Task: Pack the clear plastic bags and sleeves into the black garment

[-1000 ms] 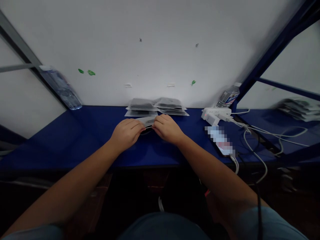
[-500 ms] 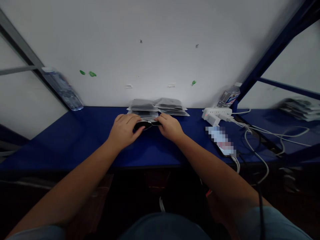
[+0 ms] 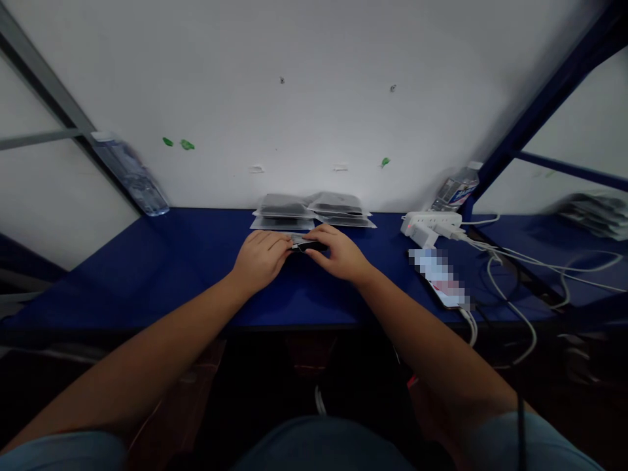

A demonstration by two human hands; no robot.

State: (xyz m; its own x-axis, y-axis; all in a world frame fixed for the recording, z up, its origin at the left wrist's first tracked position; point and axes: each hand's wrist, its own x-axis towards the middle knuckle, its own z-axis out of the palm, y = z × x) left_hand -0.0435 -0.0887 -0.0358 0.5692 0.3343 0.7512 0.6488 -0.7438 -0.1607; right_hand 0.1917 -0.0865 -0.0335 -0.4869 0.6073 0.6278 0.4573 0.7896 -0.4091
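A flat black item with a translucent plastic bag around or over it is between my hands, just above the blue desk. My left hand has its fingers closed on the left end; its thumb is mostly hidden. On the other end, my right hand pinches with fingers on top and thumb at the near edge. What the black item is, I cannot make out. Just beyond my hands lie a left stack and a right stack of frosted bags with dark flat contents.
A clear bottle leans at the left back corner. To the right are a labelled bottle, a white power strip, a phone with its screen lit, and loose white cables. A white wall stands behind the desk.
My left thumb has gone from the near edge to behind the fingers, while my right thumb has come out onto the near side. More black shows at the right end. The view has shifted slightly.
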